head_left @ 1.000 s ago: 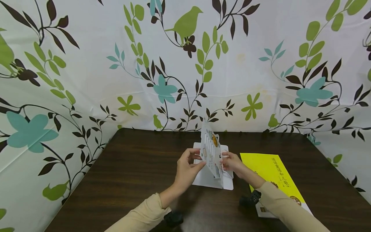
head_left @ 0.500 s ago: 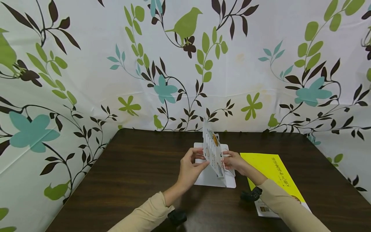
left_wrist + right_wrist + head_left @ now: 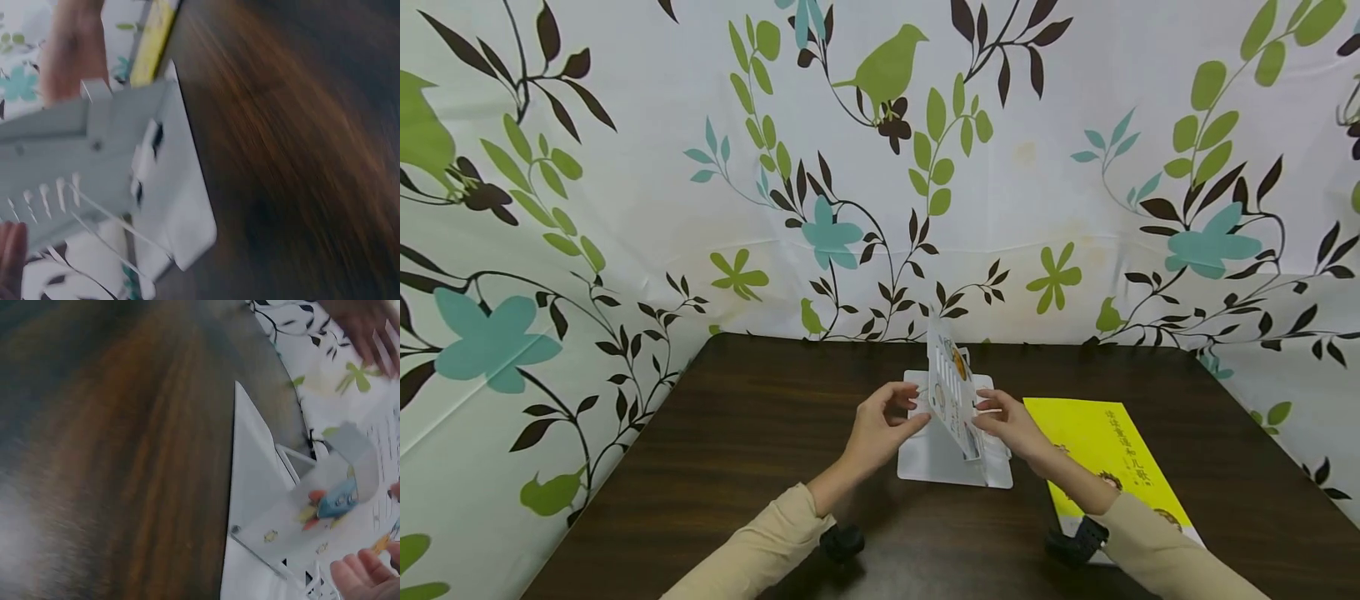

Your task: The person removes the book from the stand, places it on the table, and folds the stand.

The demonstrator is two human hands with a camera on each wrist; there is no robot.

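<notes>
A white folding book stand (image 3: 951, 479) stands on the table, its flat base down and its panel upright, nearly edge-on in the head view. Coloured pictures and a row of slots mark the panel. Close to its left face is my left hand (image 3: 880, 425), fingers loosely bent around open space. My right hand (image 3: 1011, 425) hovers at the other side, fingers relaxed. The left wrist view shows the grey panel (image 3: 119, 169) with wire legs reaching the base. In the right wrist view, a blue cartoon figure (image 3: 337, 500) is printed on the stand, near my right fingers (image 3: 365, 575).
To the right lies a yellow book (image 3: 1090, 433) with a white lower part, partly under my right forearm. The dark wooden table (image 3: 737, 433) meets a patterned cloth (image 3: 985, 250) at the back. Dark wrist cameras (image 3: 842, 542) hang beneath the wrists.
Both hands have loosened from the stand's panel and drawn slightly apart, the left one leftward, the right one rightward. The stand has shifted a little to the right.
</notes>
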